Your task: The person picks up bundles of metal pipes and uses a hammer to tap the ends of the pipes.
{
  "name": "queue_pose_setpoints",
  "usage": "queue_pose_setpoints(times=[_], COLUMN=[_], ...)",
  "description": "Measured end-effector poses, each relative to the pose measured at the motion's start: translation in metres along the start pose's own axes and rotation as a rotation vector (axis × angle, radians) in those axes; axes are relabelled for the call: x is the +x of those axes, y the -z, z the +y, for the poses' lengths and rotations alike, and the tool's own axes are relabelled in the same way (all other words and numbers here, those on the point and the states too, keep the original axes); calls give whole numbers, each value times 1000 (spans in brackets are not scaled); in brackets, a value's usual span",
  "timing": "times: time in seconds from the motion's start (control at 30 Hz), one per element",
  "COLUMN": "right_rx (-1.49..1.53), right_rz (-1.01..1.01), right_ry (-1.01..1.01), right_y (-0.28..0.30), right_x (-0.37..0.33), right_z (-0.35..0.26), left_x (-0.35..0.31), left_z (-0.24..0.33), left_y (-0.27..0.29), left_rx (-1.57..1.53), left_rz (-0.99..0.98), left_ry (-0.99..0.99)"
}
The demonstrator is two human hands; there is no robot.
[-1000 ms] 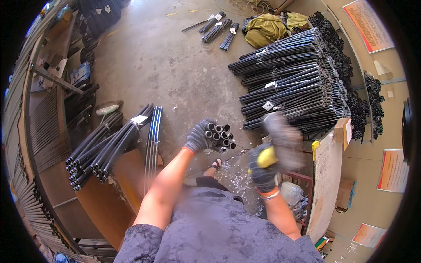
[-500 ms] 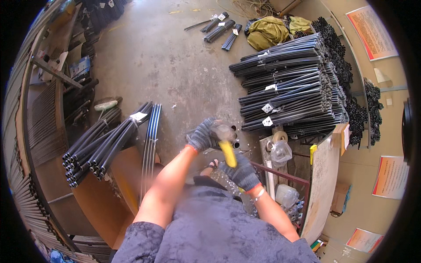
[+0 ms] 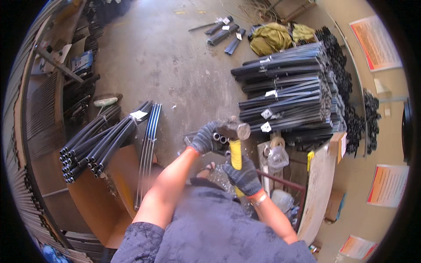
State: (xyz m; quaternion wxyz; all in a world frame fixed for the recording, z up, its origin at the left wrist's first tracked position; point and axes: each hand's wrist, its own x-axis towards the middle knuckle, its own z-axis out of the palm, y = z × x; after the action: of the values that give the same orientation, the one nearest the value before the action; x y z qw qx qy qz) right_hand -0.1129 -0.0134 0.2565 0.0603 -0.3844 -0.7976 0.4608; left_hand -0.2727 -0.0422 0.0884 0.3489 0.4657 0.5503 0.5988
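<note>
Grey floor w/ sm. tagged blk tube bundles & tiny wht scrap

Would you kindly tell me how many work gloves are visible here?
2: one glove on the left hand, which holds the tubes; another on the right hand, which grips the hammer. Others may be hidden.

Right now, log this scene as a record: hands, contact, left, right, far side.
Left hand: gloved, gripping a bundle of dark tubes
Right hand: gloved, gripping a yellow-handled hammer
Contact: hammer against tubes, cannot tell
Left: tagged black pipes, thin silvery rods
Right: large stack of dark bundles
Far side: small tagged bundles, crumpled olive sheeting
</note>
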Motion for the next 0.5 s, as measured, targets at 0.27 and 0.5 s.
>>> queue_pose_setpoints(times=[0.27,0.5], right_rx=[-72,386], right_rz=[379,27], right_ry=[382,-155], right_y=[4,27], right_x=[19,22], right_z=[-5,-56], left_x=[0,6], left_z=[-9,1], left_y=[5,15], left_rx=[140,366], left_rz=[-1,-108], left_ry=[118,46])
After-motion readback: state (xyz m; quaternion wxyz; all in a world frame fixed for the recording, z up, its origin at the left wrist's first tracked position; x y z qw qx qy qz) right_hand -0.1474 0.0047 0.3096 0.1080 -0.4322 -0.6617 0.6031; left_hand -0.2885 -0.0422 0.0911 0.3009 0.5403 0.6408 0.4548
